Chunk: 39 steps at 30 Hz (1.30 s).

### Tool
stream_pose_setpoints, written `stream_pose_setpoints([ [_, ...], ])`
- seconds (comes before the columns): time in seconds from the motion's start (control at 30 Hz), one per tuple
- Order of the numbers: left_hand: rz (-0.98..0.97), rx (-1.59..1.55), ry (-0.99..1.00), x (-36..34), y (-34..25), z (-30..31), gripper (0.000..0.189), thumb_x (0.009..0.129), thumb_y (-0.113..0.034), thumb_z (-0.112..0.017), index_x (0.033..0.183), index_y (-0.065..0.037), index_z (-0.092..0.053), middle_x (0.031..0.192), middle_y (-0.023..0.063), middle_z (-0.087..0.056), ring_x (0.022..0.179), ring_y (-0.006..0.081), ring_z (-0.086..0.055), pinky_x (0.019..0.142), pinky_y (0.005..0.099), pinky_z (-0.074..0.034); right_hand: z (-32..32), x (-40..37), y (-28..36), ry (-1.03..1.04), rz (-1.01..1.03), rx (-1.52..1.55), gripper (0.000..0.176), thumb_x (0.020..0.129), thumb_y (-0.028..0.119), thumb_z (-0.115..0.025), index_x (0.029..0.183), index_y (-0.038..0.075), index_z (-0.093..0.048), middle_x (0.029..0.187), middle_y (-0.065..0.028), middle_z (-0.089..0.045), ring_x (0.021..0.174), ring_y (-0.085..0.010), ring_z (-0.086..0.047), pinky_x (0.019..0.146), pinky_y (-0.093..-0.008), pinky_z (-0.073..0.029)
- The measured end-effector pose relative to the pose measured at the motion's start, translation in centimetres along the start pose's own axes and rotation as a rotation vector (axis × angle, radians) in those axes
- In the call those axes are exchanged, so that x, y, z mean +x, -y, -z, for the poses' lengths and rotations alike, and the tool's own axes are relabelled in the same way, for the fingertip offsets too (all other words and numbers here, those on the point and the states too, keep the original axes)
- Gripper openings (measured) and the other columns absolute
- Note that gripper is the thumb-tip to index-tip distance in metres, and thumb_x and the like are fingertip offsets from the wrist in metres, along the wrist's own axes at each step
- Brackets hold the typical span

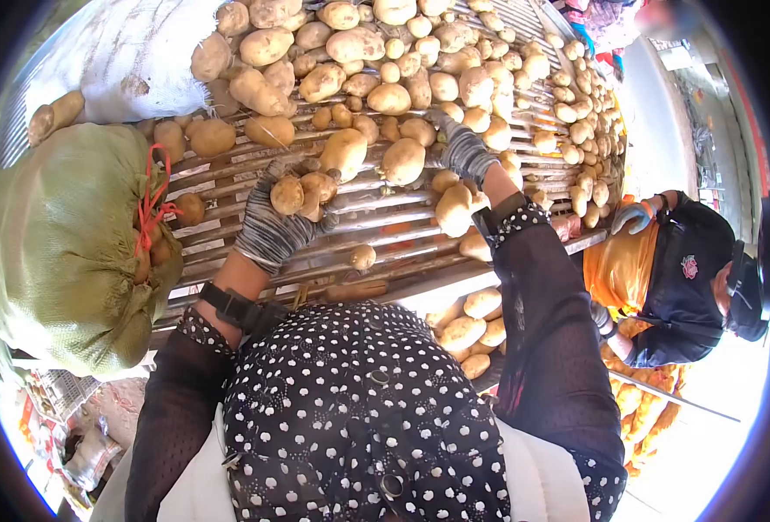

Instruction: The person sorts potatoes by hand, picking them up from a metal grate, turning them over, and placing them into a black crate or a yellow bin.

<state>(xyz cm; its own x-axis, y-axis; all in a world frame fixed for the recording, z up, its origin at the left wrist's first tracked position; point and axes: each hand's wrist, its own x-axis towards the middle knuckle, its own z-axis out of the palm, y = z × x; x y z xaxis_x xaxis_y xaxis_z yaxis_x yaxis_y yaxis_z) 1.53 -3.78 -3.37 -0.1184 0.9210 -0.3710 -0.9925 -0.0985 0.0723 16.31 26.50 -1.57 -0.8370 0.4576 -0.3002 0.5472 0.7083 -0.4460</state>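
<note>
My left hand, in a grey striped knit glove, is closed around a small cluster of potatoes above the slatted rack. My right hand, in a matching glove, reaches over the rack with its fingers apart, near a round potato. Its fingertips are partly hidden among the potatoes. Between the two hands lie larger potatoes, one oval and one rounder. A paler potato sits just below my right wrist. One small potato rests alone on the near slats.
A full green sack tied with red string stands at left, a white woven sack behind it. Many potatoes cover the rack's far side. More potatoes lie below its near edge. At right, a co-worker handles an orange bag.
</note>
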Motion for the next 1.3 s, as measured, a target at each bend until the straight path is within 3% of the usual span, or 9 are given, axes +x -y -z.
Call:
stream_pose_setpoints([
  [0.2,-0.044,-0.024,-0.018,0.2,0.5,-0.8,0.045,0.081,-0.046,-0.053,0.107,-0.010,-0.057,0.110,0.0120,-0.057,0.103,0.0325,-0.052,0.079,0.0491,-0.046,0.6,-1.1,-1.6,-0.223,0.088,0.383,0.075,0.061,0.017,-0.084,0.125,0.005,-0.045,0.112,-0.0141,-0.059,0.104,-0.0245,-0.056,0.091,-0.0322,-0.046],
  [0.5,-0.131,0.229,0.000,0.7,1.0,0.9,0.047,0.082,-0.046,-0.055,0.107,-0.007,-0.056,0.107,0.0133,-0.058,0.102,0.0299,-0.054,0.077,0.0520,-0.047,1.4,-5.7,0.2,0.042,0.028,1.560,0.061,0.075,0.013,-0.073,0.128,0.002,-0.045,0.105,-0.0065,-0.060,0.092,-0.0173,-0.059,0.075,-0.0322,-0.053],
  [0.63,-0.017,0.059,0.309,-1.3,-0.5,-0.4,0.051,0.089,-0.046,-0.042,0.115,-0.003,-0.050,0.119,0.0129,-0.052,0.109,0.0295,-0.050,0.098,0.0488,-0.039,0.9,-8.8,5.3,0.140,-0.091,1.224,0.057,0.068,0.013,-0.079,0.118,0.004,-0.050,0.101,-0.0075,-0.062,0.092,-0.0206,-0.060,0.079,-0.0328,-0.053],
  [0.7,-0.182,-0.081,-0.148,-1.6,-0.5,-1.9,0.053,0.082,-0.049,-0.052,0.112,-0.005,-0.051,0.109,0.0153,-0.056,0.102,0.0340,-0.053,0.084,0.0519,-0.045,-2.8,-8.6,6.5,-0.006,0.285,0.638,0.057,0.064,0.011,-0.082,0.113,0.007,-0.053,0.104,-0.0079,-0.063,0.096,-0.0226,-0.060,0.085,-0.0336,-0.051],
  [0.97,-0.105,0.032,-0.026,-3.6,-2.1,0.1,0.040,0.088,-0.045,-0.045,0.106,-0.010,-0.052,0.107,0.0100,-0.058,0.100,0.0267,-0.055,0.086,0.0460,-0.045,-8.1,-12.3,12.1,0.042,0.556,0.070,0.042,0.075,0.020,-0.071,0.112,0.010,-0.054,0.090,-0.0156,-0.064,0.086,-0.0316,-0.063,0.072,-0.0385,-0.051],
  [1.03,-0.311,0.123,-0.029,-3.1,-2.0,0.2,0.041,0.087,-0.046,-0.047,0.105,-0.010,-0.053,0.107,0.0103,-0.058,0.099,0.0276,-0.055,0.082,0.0476,-0.046,-7.4,-12.9,13.9,0.222,0.376,-0.036,0.038,0.078,0.020,-0.066,0.113,0.012,-0.054,0.085,-0.0140,-0.065,0.079,-0.0331,-0.063,0.069,-0.0419,-0.050],
  [1.07,-0.441,0.826,-0.104,-3.6,-1.3,0.6,0.042,0.085,-0.048,-0.049,0.103,-0.010,-0.054,0.108,0.0106,-0.058,0.099,0.0274,-0.055,0.082,0.0473,-0.047,-7.3,-13.0,14.3,0.216,0.363,-0.066,0.038,0.079,0.021,-0.063,0.114,0.011,-0.053,0.084,-0.0146,-0.065,0.080,-0.0331,-0.063,0.068,-0.0429,-0.049],
  [1.23,-0.113,0.042,-0.220,-4.8,-1.0,-0.7,0.044,0.084,-0.048,-0.050,0.106,-0.010,-0.053,0.108,0.0109,-0.058,0.100,0.0276,-0.055,0.082,0.0480,-0.047,-9.9,-12.5,12.3,0.109,0.331,-0.015,0.047,0.074,0.020,-0.072,0.115,0.008,-0.052,0.091,-0.0170,-0.065,0.087,-0.0291,-0.064,0.074,-0.0397,-0.051],
  [1.3,-0.167,0.248,-0.005,-4.1,-1.0,2.7,0.045,0.084,-0.049,-0.050,0.105,-0.010,-0.054,0.107,0.0124,-0.058,0.101,0.0304,-0.054,0.083,0.0515,-0.046,-10.3,-13.2,11.0,0.006,0.142,0.853,0.057,0.067,0.012,-0.078,0.117,0.006,-0.051,0.101,-0.0126,-0.065,0.095,-0.0221,-0.062,0.083,-0.0359,-0.051],
])
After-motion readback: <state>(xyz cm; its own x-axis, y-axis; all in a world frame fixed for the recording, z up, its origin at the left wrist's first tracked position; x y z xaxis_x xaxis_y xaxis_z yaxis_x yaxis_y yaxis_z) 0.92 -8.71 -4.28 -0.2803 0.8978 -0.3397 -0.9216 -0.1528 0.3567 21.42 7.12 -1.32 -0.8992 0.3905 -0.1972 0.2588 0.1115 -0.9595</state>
